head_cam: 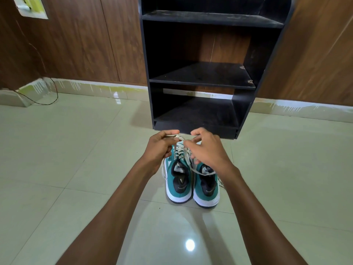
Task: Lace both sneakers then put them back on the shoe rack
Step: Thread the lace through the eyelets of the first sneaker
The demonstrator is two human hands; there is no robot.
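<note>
Left hand [159, 145]: pinching lace [179, 139]
Right hand [207, 148]: pinching same lace
Sneakers [178, 180]: side by side on floor [66, 150], near shoe rack [200, 73]

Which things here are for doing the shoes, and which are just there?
For the job:
left sneaker
right sneaker
white lace, held by left hand and right hand
black shoe rack

Just there:
black cable on the floor
paper on the wall
</note>
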